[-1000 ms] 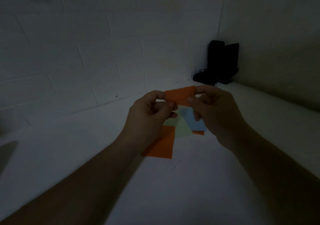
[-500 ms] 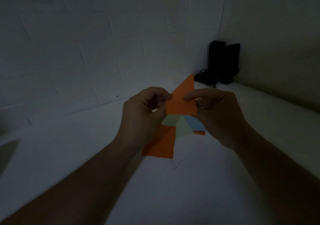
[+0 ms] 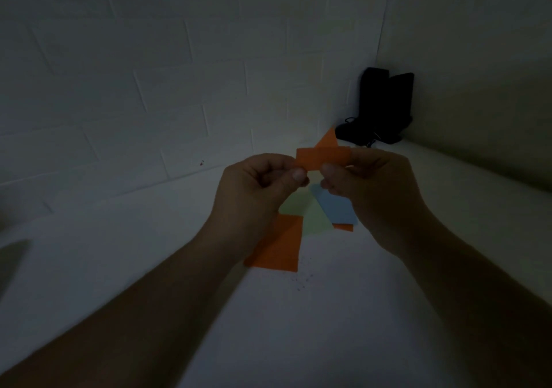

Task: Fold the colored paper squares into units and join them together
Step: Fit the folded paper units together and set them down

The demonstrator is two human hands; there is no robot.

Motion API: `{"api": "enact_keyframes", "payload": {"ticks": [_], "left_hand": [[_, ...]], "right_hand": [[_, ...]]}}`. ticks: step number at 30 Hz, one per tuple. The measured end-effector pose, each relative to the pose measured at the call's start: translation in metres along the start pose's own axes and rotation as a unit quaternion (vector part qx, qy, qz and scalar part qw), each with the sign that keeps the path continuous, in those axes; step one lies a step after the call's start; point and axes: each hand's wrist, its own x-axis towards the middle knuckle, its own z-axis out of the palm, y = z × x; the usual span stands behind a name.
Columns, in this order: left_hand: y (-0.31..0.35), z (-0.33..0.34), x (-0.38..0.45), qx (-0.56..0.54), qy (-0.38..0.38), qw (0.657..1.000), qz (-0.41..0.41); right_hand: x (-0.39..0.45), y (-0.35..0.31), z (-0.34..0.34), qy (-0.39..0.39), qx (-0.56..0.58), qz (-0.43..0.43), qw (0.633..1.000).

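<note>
Both hands hold a folded orange paper (image 3: 324, 156) up in the air above the white surface. My left hand (image 3: 257, 190) pinches its left end between thumb and forefinger. My right hand (image 3: 373, 190) pinches its right end the same way. The paper forms a flat horizontal strip with a triangular flap sticking up behind it. Beneath the hands, flat on the surface, lie an orange square (image 3: 279, 245), a pale green square (image 3: 310, 214), a light blue square (image 3: 336, 205) and a sliver of another orange sheet (image 3: 343, 227).
The white surface (image 3: 313, 328) runs into a corner of white brick walls. A black object with a cord (image 3: 379, 109) stands in that corner at the back right. A dark shape (image 3: 12, 256) shows at the left edge. The scene is dim.
The orange paper was a flat strip, then stood open as a tall triangle, and now lies as a strip again with a triangular flap behind. Both hands kept their pinch.
</note>
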Motion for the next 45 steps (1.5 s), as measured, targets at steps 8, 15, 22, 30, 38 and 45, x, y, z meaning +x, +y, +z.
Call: {"api": "enact_keyframes", "payload": {"ticks": [8, 15, 22, 30, 38, 45], "left_hand": [[0.006, 0.007, -0.003, -0.13, 0.002, 0.988, -0.079], [0.01, 0.007, -0.002, -0.154, 0.01, 0.982, -0.112], [0.008, 0.006, -0.006, -0.067, -0.027, 0.997, -0.035], [0.005, -0.004, -0.002, 0.059, 0.013, 0.997, 0.054], [-0.001, -0.008, 0.004, 0.175, 0.034, 0.971, 0.157], [0.008, -0.001, -0.005, 0.032, -0.008, 0.998, 0.052]], "right_hand": [[-0.001, 0.0, 0.006, -0.005, 0.045, 0.033, 0.998], [0.001, -0.003, 0.005, -0.029, 0.084, 0.038, 0.995], [0.002, 0.0, 0.002, -0.025, 0.097, 0.049, 0.994], [0.002, -0.005, -0.002, -0.082, 0.102, 0.036, 0.991], [0.001, -0.002, 0.0, -0.068, 0.067, 0.023, 0.995], [0.001, -0.002, -0.004, -0.064, 0.012, -0.039, 0.997]]}}
